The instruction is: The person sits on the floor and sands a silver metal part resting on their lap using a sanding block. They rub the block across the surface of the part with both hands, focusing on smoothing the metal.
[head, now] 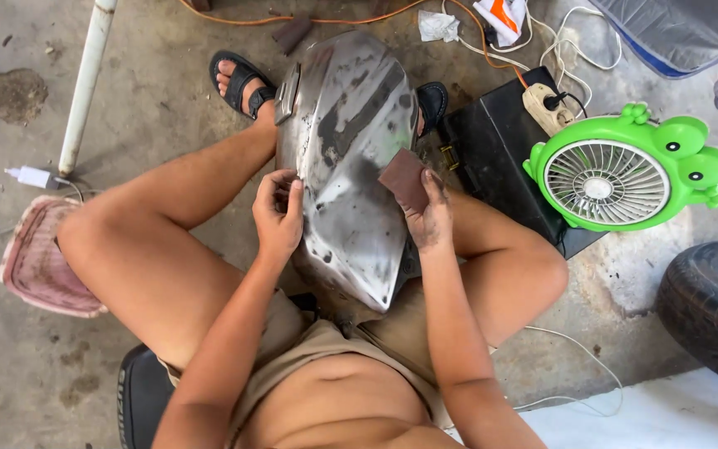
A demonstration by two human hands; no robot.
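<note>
A bare-metal motorcycle fuel tank (351,158) stands between my knees, its surface sanded grey with dark patches. My left hand (278,212) grips the tank's left edge with curled fingers. My right hand (427,218) holds a folded piece of brown sandpaper (405,179) against the tank's right flank. My feet in black sandals (241,81) rest on the concrete beyond the tank.
A green frog-shaped fan (621,170) sits on a black box (492,158) with a power strip (547,106) at the right. A tyre (712,308) lies at the far right. A pink basket (39,262) and a white pole (85,83) are at the left. Cables run along the top.
</note>
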